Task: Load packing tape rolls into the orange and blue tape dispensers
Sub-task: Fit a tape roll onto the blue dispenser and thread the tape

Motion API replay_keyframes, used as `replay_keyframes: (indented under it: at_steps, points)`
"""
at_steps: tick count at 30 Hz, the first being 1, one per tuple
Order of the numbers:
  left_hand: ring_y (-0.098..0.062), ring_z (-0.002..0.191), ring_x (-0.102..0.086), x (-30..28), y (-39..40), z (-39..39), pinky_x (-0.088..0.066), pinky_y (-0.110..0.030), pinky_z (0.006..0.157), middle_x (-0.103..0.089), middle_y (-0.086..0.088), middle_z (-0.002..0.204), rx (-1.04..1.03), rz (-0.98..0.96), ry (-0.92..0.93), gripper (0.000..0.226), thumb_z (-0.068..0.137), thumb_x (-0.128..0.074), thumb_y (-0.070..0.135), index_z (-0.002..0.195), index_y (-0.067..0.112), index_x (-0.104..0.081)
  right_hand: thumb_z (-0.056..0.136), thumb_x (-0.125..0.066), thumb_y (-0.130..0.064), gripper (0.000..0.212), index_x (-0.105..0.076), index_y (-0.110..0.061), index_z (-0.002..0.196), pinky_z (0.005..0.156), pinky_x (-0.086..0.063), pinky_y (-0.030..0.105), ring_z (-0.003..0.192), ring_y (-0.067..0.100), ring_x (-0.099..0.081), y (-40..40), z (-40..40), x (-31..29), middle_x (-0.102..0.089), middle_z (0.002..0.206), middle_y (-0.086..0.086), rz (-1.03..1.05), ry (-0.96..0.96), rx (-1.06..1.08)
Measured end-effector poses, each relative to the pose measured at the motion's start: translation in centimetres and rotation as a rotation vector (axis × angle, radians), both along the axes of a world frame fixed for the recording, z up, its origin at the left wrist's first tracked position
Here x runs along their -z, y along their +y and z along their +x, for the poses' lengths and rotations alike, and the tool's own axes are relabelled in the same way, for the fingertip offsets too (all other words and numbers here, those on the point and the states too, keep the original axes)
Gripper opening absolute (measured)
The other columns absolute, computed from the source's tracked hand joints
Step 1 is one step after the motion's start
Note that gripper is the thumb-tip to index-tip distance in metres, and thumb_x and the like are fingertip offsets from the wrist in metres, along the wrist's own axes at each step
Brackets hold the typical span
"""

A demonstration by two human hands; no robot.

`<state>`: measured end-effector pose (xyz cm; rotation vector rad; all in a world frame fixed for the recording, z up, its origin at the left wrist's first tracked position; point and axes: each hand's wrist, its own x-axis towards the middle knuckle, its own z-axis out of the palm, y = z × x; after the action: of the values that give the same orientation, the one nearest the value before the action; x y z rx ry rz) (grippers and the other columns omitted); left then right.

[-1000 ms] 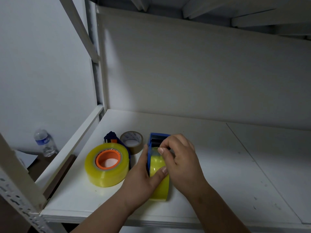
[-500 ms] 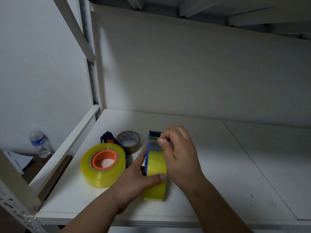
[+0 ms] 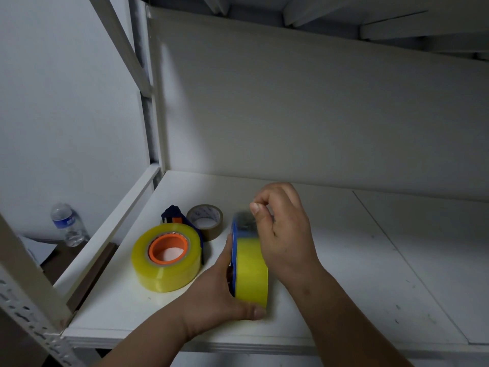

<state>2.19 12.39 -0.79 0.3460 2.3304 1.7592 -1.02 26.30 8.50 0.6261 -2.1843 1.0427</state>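
On the shelf [image 3: 344, 260], the left hand [image 3: 219, 292] clamps the blue dispenser [image 3: 234, 250] and its yellow roll [image 3: 251, 271] upright, steadying them while the right hand [image 3: 285, 234], at 12 o'clock, pinches what is probably the tape end.

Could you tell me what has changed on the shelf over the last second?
The right hand lifted off the blue dispenser, fingers pinched above its front end. The left hand slid its thumb down to the yellow roll's near edge, still gripping. The flat yellow roll and brown roll stayed put.
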Motion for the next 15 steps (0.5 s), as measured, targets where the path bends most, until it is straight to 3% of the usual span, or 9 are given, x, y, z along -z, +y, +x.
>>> replay_keyframes:
  at_steps: [4, 7, 12, 15]
  points:
    - [0.013, 0.104, -0.063, -0.1, 0.1, 0.1, -0.051, -0.007, 0.079, -0.062, 0.041, 0.115, -0.015, -0.030, 0.023, 0.127, 0.057, -0.091, 0.037, 0.147, 0.061, -0.005, 0.088, -0.054, -0.004, 0.007, -0.055, -0.005, 0.081, 0.067, -0.037, 0.018, 0.077, 0.010, -0.046, 0.1, -0.3, -1.4, -0.053, 0.087, 0.006, -0.030, 0.055, -0.011]
    - [0.023, 0.100, -0.058, -0.1, 0.0, 0.2, -0.046, 0.000, 0.074, -0.056, 0.054, 0.109, -0.025, -0.002, 0.037, 0.112, 0.065, -0.088, 0.040, 0.137, 0.068, -0.007, 0.088, -0.055, -0.001, 0.008, -0.056, -0.005, 0.081, 0.067, -0.037, 0.017, 0.077, 0.011, -0.047, 0.0, -0.7, -2.1, -0.054, 0.087, 0.007, -0.048, 0.070, -0.016]
    - [0.022, 0.085, -0.063, 0.3, 0.3, 0.5, -0.046, 0.001, 0.066, -0.059, 0.054, 0.094, -0.072, 0.076, 0.052, 0.092, 0.074, -0.086, 0.027, 0.127, 0.065, -0.020, 0.091, -0.056, -0.004, 0.008, -0.056, -0.007, 0.084, 0.067, -0.036, 0.013, 0.076, 0.006, -0.046, 0.4, -1.0, -2.2, -0.054, 0.086, 0.003, -0.051, 0.028, -0.003]
    - [0.016, 0.080, -0.066, 0.5, 0.4, 0.7, -0.047, -0.001, 0.067, -0.066, 0.045, 0.089, -0.093, 0.108, 0.065, 0.089, 0.077, -0.083, 0.026, 0.133, 0.059, -0.023, 0.091, -0.056, -0.005, 0.007, -0.056, -0.008, 0.084, 0.068, -0.037, 0.012, 0.077, 0.005, -0.047, 0.6, -1.3, -2.3, -0.055, 0.087, 0.003, -0.042, 0.026, 0.002]
